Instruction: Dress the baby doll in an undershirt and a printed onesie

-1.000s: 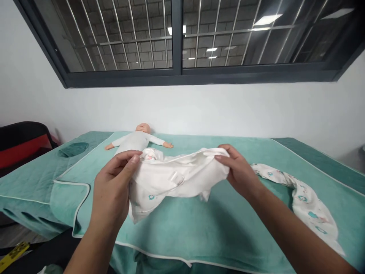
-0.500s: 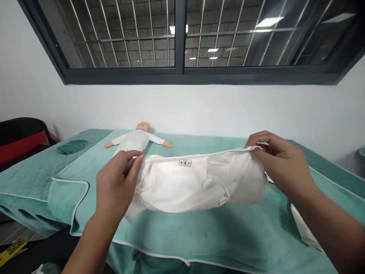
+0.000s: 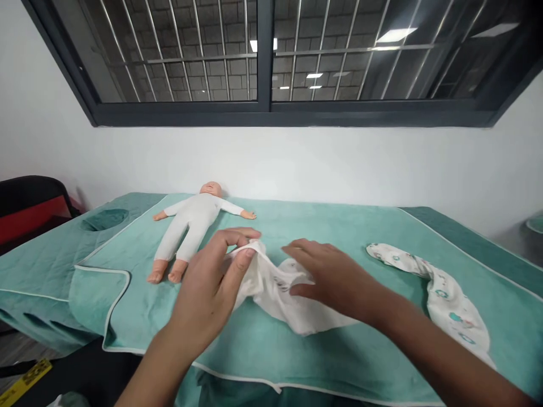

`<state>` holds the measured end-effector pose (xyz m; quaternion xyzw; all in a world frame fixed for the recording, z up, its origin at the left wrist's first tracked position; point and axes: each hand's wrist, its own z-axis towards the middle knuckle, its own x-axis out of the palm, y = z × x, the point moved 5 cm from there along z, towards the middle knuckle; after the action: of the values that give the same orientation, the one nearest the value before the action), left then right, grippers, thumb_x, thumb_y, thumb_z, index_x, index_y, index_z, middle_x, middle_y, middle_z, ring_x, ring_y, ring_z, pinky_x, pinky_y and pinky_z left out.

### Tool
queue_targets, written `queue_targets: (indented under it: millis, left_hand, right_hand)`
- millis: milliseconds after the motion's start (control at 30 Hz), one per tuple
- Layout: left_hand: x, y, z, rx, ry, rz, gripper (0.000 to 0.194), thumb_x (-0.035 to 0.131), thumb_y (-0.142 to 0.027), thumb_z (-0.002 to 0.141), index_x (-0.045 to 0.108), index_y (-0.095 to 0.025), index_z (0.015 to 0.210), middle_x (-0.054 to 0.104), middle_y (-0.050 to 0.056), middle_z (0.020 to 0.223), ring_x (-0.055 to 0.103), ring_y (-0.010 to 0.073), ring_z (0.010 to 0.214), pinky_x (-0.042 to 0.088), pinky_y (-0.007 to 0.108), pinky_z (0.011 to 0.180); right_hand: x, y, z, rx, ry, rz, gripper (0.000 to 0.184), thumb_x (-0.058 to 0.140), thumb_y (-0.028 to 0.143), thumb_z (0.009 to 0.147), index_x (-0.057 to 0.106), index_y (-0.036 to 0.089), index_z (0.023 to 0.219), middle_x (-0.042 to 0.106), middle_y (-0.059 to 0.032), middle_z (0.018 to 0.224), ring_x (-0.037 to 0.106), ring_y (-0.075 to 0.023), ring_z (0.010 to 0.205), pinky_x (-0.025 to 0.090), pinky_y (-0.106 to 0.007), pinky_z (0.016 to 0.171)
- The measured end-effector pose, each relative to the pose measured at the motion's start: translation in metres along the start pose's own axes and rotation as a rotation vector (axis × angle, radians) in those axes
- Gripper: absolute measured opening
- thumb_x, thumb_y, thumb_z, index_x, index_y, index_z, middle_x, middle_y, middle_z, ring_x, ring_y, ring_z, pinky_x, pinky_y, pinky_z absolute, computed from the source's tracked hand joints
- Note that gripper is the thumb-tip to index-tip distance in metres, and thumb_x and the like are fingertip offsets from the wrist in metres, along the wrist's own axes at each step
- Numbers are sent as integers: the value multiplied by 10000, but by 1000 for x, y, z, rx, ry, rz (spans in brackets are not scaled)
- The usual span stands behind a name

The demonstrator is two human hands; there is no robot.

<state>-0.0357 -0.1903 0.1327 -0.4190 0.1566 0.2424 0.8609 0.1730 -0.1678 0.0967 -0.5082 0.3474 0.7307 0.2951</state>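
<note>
My left hand (image 3: 224,271) pinches the edge of a white baby garment (image 3: 305,316) between thumb and fingers. The cloth hangs bunched in front of me, its plain white side mostly showing. My right hand (image 3: 328,277) is at the garment's right side, thumb and fingers apart with a fold of cloth between them; I cannot tell how firmly it touches. Part of the garment is hidden behind the right hand. Beyond the left hand, a baby doll (image 3: 193,217) in a white body suit lies on its back, arms spread.
A printed white cloth piece (image 3: 453,305) lies curved on the right of the green-covered bed (image 3: 339,362). A round hole (image 3: 105,219) is in the bed at left, near a black and red chair (image 3: 36,212). A barred window (image 3: 263,116) is above the wall.
The garment was stretched between both hands, then turned to show a small label. Now my right hand has moved left and loosened, and the cloth sags, uncovering the doll's legs.
</note>
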Motion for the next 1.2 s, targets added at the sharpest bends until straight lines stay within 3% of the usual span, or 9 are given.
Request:
queue_targets:
  millis: [100,233,333,467,533,700,867,1033,1200]
  left_hand:
    - [3,0,-5,-250,76,-219,243,500,-470,912,548,-233,893,581,-10,700,546,137,588,443,231,507]
    - [-12,7,-9,-351,42,-282,286,556,-513,863,546,-230,825,482,-36,615,428,102,487,350,205,424]
    - [-19,9,-9,-283,104,-229,236,617,-475,821,603,-247,878,487,-39,622,450,111,513,366,213,462]
    - [-2,9,-14,-71,472,68,156,684,-419,769,665,-281,840,549,-32,634,514,149,583,371,240,524]
    - [5,12,-16,26,536,231,156,602,-383,839,650,-265,748,600,-20,668,549,164,623,374,263,578]
    - [-6,21,-8,49,142,432,231,470,-122,799,628,-248,911,637,-3,876,596,177,766,385,274,643]
    - [-12,29,-4,37,-55,462,299,424,-31,709,571,-221,887,627,5,945,587,164,783,397,260,646]
    - [-24,48,-3,-173,-136,393,278,488,-103,742,599,-243,954,672,-23,871,603,157,716,404,242,598]
    - [-35,55,1,-304,-219,396,212,559,-239,760,606,-255,966,694,-23,856,622,171,720,421,247,600]
  right_hand:
    - [7,27,23,-86,-21,313,159,561,322,904,625,254,1033,664,-26,1031,600,-207,937,453,-346,816]
    - [7,30,31,-6,-23,737,229,490,387,958,602,220,848,613,9,809,544,-134,717,426,-259,644]
    - [2,27,27,-11,-87,848,230,520,403,946,584,210,837,588,0,811,519,-128,710,415,-253,638]
    - [-7,17,17,99,-235,884,244,487,440,955,539,221,860,576,4,790,523,-132,686,422,-254,608]
    - [-13,14,11,146,-260,783,251,505,445,941,507,226,820,526,26,708,466,-116,604,385,-238,542]
    - [-22,13,-1,71,-59,227,166,580,308,855,468,237,755,493,54,574,415,-109,501,255,-239,476]
    - [-38,-16,-12,336,-108,-300,78,520,210,792,452,246,806,507,57,539,348,-127,423,164,-265,475]
    - [-53,-51,-36,560,-174,-367,188,446,158,792,539,266,913,641,12,703,479,-158,507,226,-253,482]
    - [-58,-75,-61,687,-122,-369,243,478,215,790,631,309,954,628,-19,665,521,-199,549,265,-262,475]
